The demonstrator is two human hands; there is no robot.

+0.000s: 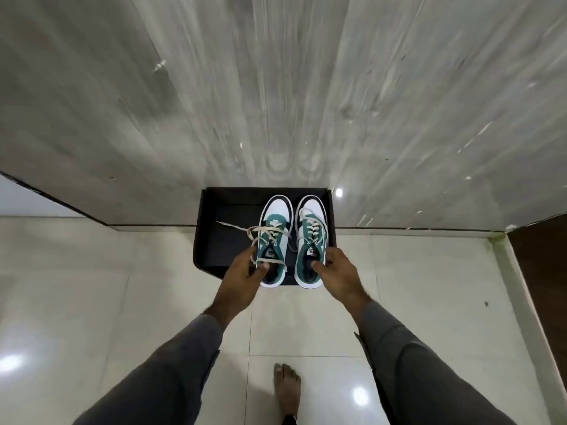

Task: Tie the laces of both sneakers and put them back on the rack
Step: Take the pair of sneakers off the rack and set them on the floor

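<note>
Both arms extend forward and down from the near edge of the view, sleeves grey, wrists bare. The left hand [247, 268] grips the left sneaker [274, 240] at its heel collar: the thumb sits inside the opening and the fingers curl around the outer left side. The right hand [337, 269] grips the right sneaker [310, 240] the same way, thumb inside the collar and fingers wrapped around the outer right side. The two hands are apart, one clamped on each shoe.

The sneakers are green and white with dark toe caps. They sit side by side, just beside each other, toes pointing far, heels near. Whether the soles rest on the surface below or hang just above it cannot be told.

The laces [245, 233] of the left sneaker are pale and spread loosely to the left, with one end trailing out over the dark floor of the compartment. The right sneaker's laces lie across its tongue, with a loop near the toe; whether they are knotted cannot be told.

The rack compartment [214, 216] is a black open box set low in a grey wood-grain panel [276, 87]. The sneakers occupy its right half, heels overhanging the near edge.

A bare foot [287, 391] stands on the glossy tiled floor [92, 286] at near centre.
</note>
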